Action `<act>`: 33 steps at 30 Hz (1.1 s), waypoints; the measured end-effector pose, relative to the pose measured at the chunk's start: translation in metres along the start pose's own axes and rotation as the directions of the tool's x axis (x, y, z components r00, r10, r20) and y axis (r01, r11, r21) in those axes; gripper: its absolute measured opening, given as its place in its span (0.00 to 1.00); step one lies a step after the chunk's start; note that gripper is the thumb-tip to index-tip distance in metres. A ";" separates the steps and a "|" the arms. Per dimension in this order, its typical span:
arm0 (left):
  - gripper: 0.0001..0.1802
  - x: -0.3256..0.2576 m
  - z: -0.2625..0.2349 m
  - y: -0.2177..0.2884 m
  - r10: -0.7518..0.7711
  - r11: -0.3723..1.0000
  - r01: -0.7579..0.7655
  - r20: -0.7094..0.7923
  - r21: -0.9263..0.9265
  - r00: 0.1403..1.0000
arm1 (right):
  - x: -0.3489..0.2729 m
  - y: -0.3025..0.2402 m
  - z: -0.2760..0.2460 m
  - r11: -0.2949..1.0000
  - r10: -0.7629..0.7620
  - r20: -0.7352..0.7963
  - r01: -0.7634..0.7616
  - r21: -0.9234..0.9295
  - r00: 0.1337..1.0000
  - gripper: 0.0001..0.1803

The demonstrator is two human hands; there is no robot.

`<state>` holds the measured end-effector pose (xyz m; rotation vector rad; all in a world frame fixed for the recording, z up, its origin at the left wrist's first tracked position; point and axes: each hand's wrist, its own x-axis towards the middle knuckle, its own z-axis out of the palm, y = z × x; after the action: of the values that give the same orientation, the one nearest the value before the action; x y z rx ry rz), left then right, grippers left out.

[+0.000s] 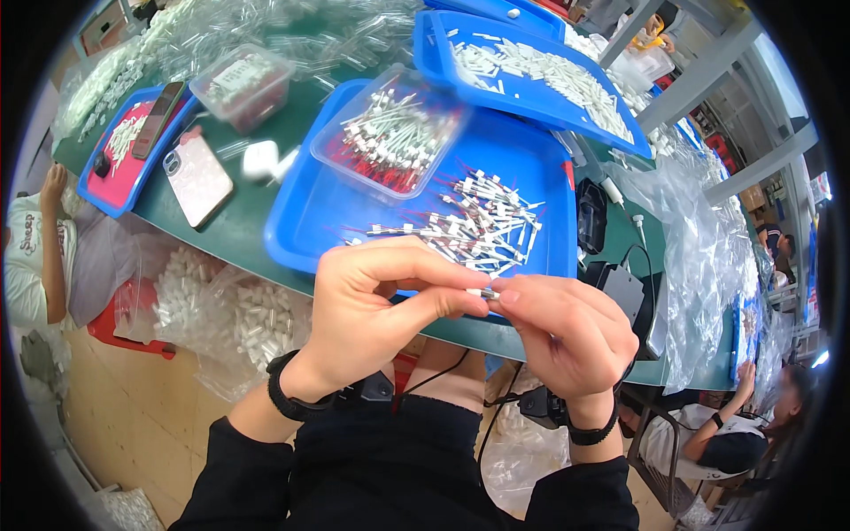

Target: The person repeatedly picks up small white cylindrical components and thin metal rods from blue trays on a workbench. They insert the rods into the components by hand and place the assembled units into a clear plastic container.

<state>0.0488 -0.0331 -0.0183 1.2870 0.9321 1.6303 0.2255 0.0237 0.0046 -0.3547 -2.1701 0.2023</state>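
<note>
Just over the near edge of the blue tray (292, 226), my left hand (367, 288) and my right hand (571, 332) meet fingertip to fingertip. Both are closed in a pinch on one small white part (481, 293), whose ends are mostly hidden by the fingers; its exact kind does not show. Beyond my hands, a loose pile of small white connectors (482, 217) with thin stems and red wires lies in the tray. A see-through plastic tub (390, 133) full of similar wired pieces rests tilted in the tray's far left part.
Another blue tray (558, 84) of white tubes overlaps the far side. Left on the green table (257, 234) are a phone (197, 180), a white case (260, 160), a second tub (242, 88) and a small tray (111, 177). Plastic bags (682, 265) lie right. Two people (717, 442) (44, 248) sit nearby.
</note>
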 end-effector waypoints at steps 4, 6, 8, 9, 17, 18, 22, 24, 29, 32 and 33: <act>0.07 0.000 -0.001 0.003 -0.037 0.999 0.037 -0.009 -0.002 0.999 | -0.001 0.003 0.001 0.993 -0.094 0.037 0.097 -0.074 0.995 0.12; 0.08 -0.001 -0.001 0.002 -0.039 0.999 0.039 -0.002 -0.010 0.999 | 0.000 0.003 0.001 0.981 -0.149 0.058 0.155 -0.117 0.987 0.12; 0.08 -0.001 -0.002 0.002 -0.042 0.999 0.042 0.021 -0.012 0.999 | 0.000 0.005 0.002 0.976 -0.171 0.063 0.178 -0.126 0.983 0.14; 0.09 -0.001 -0.004 0.000 -0.043 0.999 0.043 0.038 -0.010 0.998 | 0.001 0.005 0.004 0.973 -0.184 0.066 0.191 -0.129 0.981 0.14; 0.09 0.001 -0.010 -0.006 -0.072 0.997 0.072 -0.037 0.016 0.997 | 0.004 0.005 0.004 0.988 0.150 0.147 -0.153 0.006 0.978 0.13; 0.09 0.005 -0.010 -0.006 -0.085 0.996 0.085 -0.025 0.013 0.996 | 0.003 0.006 -0.001 0.985 0.172 0.184 -0.170 -0.028 0.968 0.12; 0.07 0.014 -0.012 -0.008 -0.107 0.993 0.108 -0.018 0.051 0.994 | 0.011 0.008 0.003 0.979 0.197 0.169 -0.185 -0.081 0.966 0.09; 0.08 0.017 -0.014 -0.014 -0.129 0.992 0.128 -0.040 -0.023 0.991 | 0.010 0.014 0.010 0.980 0.198 0.134 -0.192 -0.053 0.971 0.08; 0.12 0.025 -0.017 -0.018 -0.051 0.990 0.023 -0.195 -0.142 0.979 | 0.001 0.019 0.032 0.828 0.496 0.132 -0.513 0.226 0.858 0.04; 0.12 0.026 -0.015 -0.028 0.035 0.992 -0.068 -0.280 -0.109 0.959 | 0.002 0.016 0.042 0.699 0.603 0.137 -0.603 0.386 0.786 0.04; 0.12 0.027 -0.012 -0.031 0.043 0.986 -0.093 -0.322 -0.139 0.946 | 0.005 0.015 0.043 0.663 0.616 0.148 -0.611 0.432 0.773 0.04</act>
<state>0.0393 0.0030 -0.0394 0.9778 0.9390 1.9634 0.1903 0.0392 -0.0205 -0.8043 -1.8301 1.0806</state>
